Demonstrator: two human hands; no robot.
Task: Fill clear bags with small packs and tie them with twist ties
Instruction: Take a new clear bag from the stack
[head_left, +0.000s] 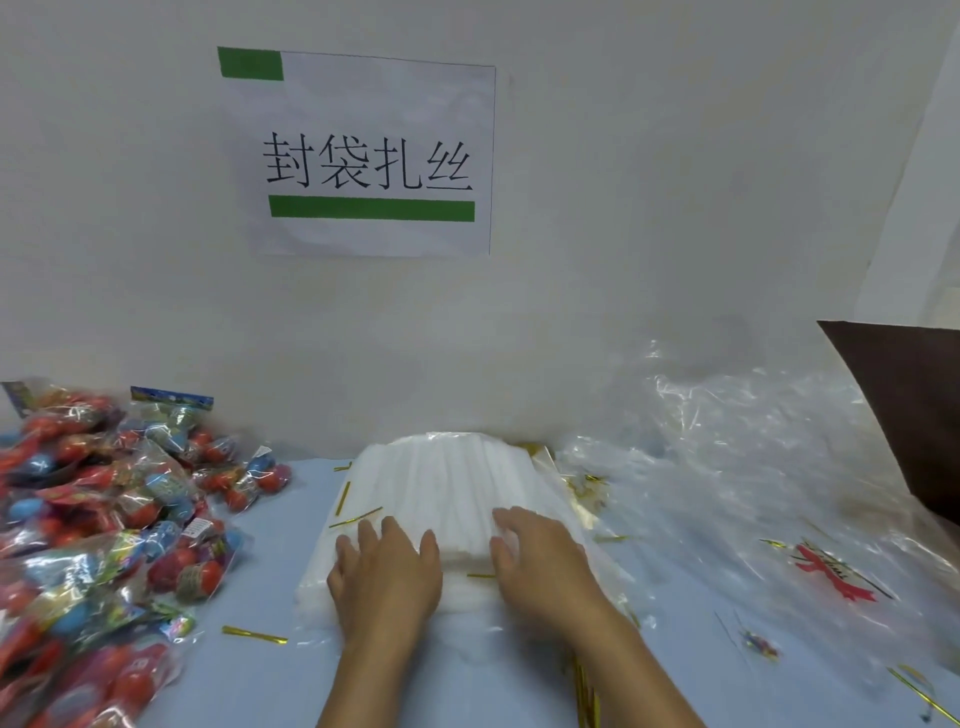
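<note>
We see a thick white stack of bags in the middle of the blue table. Our left hand and right hand rest flat on it, fingers spread. Gold ties lie around it. Toy packs crowd the left; crinkly plastic fills the right.

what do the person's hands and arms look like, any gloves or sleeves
Both are bare: the left hand and right hand wear no gloves, and no rings, watch or bracelets show. The forearms are uncovered down to the frame's bottom edge, with no sleeve in view.
</note>
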